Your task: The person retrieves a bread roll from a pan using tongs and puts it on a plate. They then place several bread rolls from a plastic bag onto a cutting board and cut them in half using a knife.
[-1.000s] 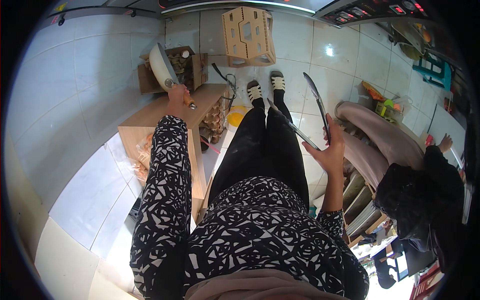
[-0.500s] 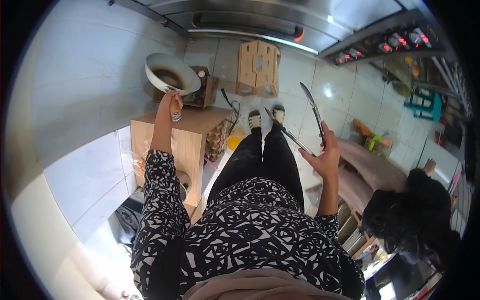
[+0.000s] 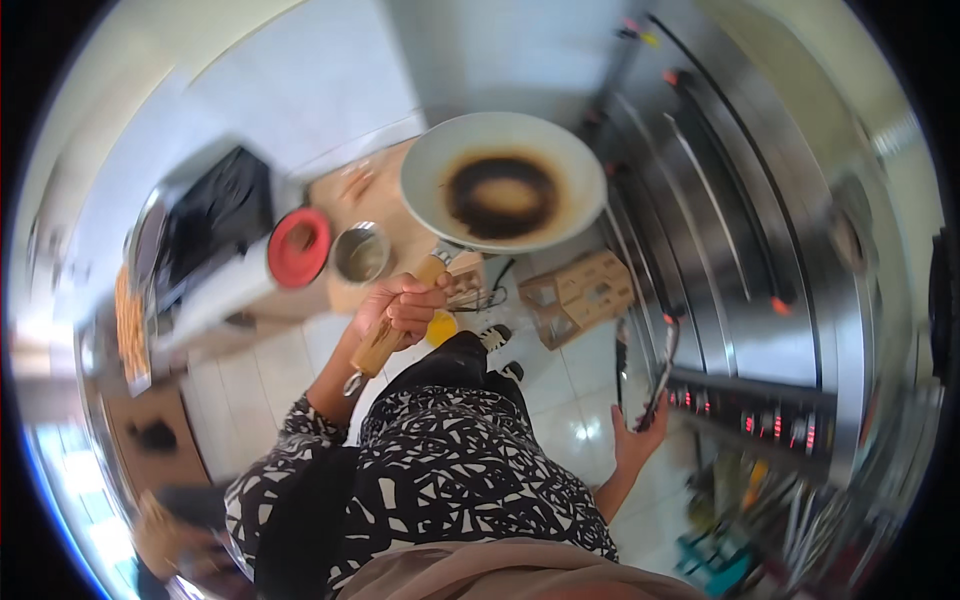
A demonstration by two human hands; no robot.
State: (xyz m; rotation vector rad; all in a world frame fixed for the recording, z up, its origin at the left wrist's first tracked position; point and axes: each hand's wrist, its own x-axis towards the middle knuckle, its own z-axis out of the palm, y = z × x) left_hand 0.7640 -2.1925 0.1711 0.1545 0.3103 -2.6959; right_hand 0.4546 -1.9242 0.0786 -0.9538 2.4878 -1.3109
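My left hand (image 3: 405, 305) is closed round the wooden handle of a frying pan (image 3: 585, 190). This wide pan is pale, with a dark brown burnt-looking ring across its inside. It is held up in front of me, over the corner of a wooden cabinet. Down at the right, my right hand (image 3: 640, 437) grips a pair of metal tongs (image 3: 663, 365) near their joined end. The tongs' two arms are spread and point away from me, close to the oven front, with nothing between them.
Stacked steel ovens (image 3: 735, 210) fill the right side, with a lit control panel (image 3: 770, 425). A brown step stool (image 3: 590, 290) stands on the tiled floor. On the left are a red round dish (image 3: 298, 232), a metal pot (image 3: 362, 252) and black plastic (image 3: 215, 220). A teal stool (image 3: 715, 562) is lower right.
The view has turned, bringing the ovens to the right and the left-hand counter into sight. The pan has come up off the low left area to the front centre. Both hands keep their grips.
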